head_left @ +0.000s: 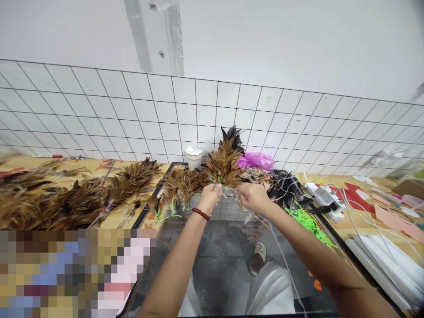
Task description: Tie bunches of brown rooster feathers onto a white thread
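My left hand (209, 197), with a red bead bracelet (200, 213) on the wrist, is closed around the base of a bunch of brown and black feathers (225, 161) that stands upright above a glass tabletop (215, 260). My right hand (251, 195) is closed just right of it, pinching a thin white string (281, 256) that trails down toward me. The two hands are close together at the bunch's base.
Rows of brown feathers (66, 194) lie at the left. A white cup (194, 156) and pink plastic bag (257, 160) stand by the tiled wall. Green cords (308, 223), a white power strip (326, 198) and red paper pieces (354, 196) lie at the right.
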Demonstrator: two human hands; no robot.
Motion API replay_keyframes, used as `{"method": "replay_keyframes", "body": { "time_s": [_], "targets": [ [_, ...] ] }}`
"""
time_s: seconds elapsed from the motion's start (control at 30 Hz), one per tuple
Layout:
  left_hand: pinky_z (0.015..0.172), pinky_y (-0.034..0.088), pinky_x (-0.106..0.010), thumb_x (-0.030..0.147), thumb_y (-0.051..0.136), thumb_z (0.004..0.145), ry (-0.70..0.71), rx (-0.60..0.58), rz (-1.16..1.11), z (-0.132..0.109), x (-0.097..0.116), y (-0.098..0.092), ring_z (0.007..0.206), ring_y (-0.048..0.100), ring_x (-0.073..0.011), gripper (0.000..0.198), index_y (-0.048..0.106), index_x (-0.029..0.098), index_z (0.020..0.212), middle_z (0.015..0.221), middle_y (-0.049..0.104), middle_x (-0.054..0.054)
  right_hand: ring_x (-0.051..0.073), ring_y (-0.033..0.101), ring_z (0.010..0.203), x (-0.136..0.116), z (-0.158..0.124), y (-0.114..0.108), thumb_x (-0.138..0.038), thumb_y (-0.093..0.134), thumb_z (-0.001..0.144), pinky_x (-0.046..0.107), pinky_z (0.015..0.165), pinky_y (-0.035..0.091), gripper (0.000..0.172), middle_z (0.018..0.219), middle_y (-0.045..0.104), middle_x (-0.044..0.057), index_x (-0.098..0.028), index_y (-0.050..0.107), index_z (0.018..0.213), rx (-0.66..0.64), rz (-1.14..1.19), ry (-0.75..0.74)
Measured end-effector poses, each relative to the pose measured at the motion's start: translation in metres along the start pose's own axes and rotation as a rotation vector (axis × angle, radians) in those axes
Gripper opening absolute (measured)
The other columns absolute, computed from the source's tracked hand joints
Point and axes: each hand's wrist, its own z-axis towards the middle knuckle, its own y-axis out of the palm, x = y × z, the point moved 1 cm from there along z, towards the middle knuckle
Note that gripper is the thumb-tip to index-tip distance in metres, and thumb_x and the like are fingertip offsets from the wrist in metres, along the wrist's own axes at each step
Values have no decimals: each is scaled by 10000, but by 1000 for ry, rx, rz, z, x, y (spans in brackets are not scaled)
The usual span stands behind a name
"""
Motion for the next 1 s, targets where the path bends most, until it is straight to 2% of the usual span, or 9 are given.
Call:
{"method": "replay_keyframes", "body": {
  "time_s": [0.07, 0.17, 0.33, 0.47, 0.53, 0.7, 0.8, 0.9, 1.0],
  "targets": [
    [412, 221, -195, 396, 526, 816, 88, 76, 175, 3, -2, -1, 404, 319, -58, 311, 399, 180, 632, 527, 393, 48, 162, 579, 723, -14, 0, -8, -180, 450, 811, 252, 573, 304, 234, 853, 675, 88, -178, 670, 890, -92, -149, -108],
    [519, 327, -230, 280, 480, 845, 259, 135, 592, 3, -2, 2, 544, 481, -121, 246, 455, 169, 627, 574, 497, -10, 156, 569, 704, -24, 17, -26, -161, 463, 797, 255, 542, 273, 221, 851, 652, 95, -165, 659, 901, -175, -275, -225],
    [664, 413, -297, 289, 410, 892, 387, 0, 1123, -11, 1, 14, 775, 630, -219, 214, 579, 159, 876, 789, 659, -116, 164, 564, 720, -16, 56, -55, -165, 493, 763, 263, 525, 235, 193, 860, 641, 86, -164, 671, 835, -170, -336, -275],
    [680, 446, -337, 308, 376, 911, 479, -114, 1406, -28, 3, 24, 791, 657, -253, 262, 569, 147, 979, 816, 667, -145, 156, 552, 695, -12, 69, -55, -141, 495, 731, 261, 533, 217, 207, 836, 660, 72, -175, 683, 810, -179, -310, -330],
    [677, 456, -355, 312, 348, 920, 549, -144, 1470, -34, 6, 28, 782, 659, -264, 293, 557, 124, 1001, 825, 659, -161, 157, 556, 696, -9, 71, -48, -154, 500, 737, 259, 535, 220, 203, 841, 671, 73, -175, 689, 808, -195, -295, -341],
    [652, 457, -344, 326, 300, 933, 621, -94, 1529, -46, 17, 31, 736, 658, -262, 378, 489, 102, 1173, 815, 647, -166, 164, 600, 797, 2, 77, -28, -218, 527, 776, 242, 558, 278, 193, 908, 706, 24, -227, 716, 813, -227, -156, -250],
    [672, 450, -342, 328, 352, 919, 653, -180, 1530, -47, 20, 29, 750, 655, -259, 361, 490, 146, 1199, 831, 657, -152, 168, 617, 827, 14, 80, -25, -236, 565, 770, 241, 619, 356, 175, 904, 719, 7, -243, 732, 823, -279, -41, -144],
    [679, 434, -338, 341, 394, 901, 622, -244, 1470, -43, 24, 18, 766, 643, -262, 315, 561, 170, 1107, 827, 662, -147, 162, 626, 791, 40, 75, -35, -249, 615, 743, 254, 710, 427, 156, 854, 724, 14, -223, 743, 827, -339, 148, 37],
    [628, 398, -300, 342, 426, 881, 567, -232, 1293, -37, 31, 0, 720, 615, -235, 292, 601, 186, 1056, 762, 654, -102, 166, 624, 732, 85, 56, -53, -278, 651, 703, 272, 729, 465, 180, 804, 721, 31, -185, 750, 822, -429, 337, 275]
  ]
}}
